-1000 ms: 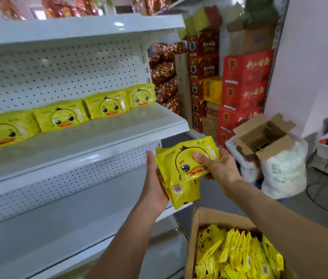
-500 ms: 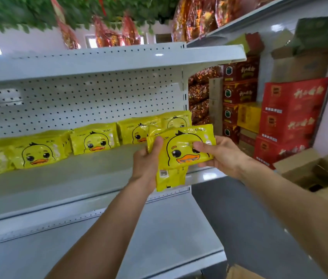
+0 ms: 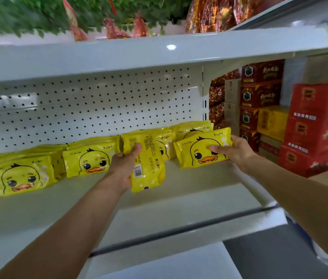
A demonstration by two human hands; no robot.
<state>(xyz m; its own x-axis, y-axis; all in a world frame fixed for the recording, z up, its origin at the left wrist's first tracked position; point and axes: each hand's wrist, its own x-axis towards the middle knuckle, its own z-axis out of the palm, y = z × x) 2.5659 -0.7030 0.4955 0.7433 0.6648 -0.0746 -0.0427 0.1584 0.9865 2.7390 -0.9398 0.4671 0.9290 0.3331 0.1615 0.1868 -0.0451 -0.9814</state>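
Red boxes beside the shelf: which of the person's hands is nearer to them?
Right. The right hand, holding a duck-face pack, is just left of the red boxes; the left hand, gripping a back-facing pack, is farther left.

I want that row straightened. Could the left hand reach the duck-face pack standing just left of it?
Probably yes: the left hand is right beside the duck-face pack, nothing between, though it grips a barcode-side pack.

Shop — white pegboard shelving point(image 3: 98, 109), rows of identical duck packs point(image 3: 90, 161), stacked red cartons point(image 3: 318, 125).
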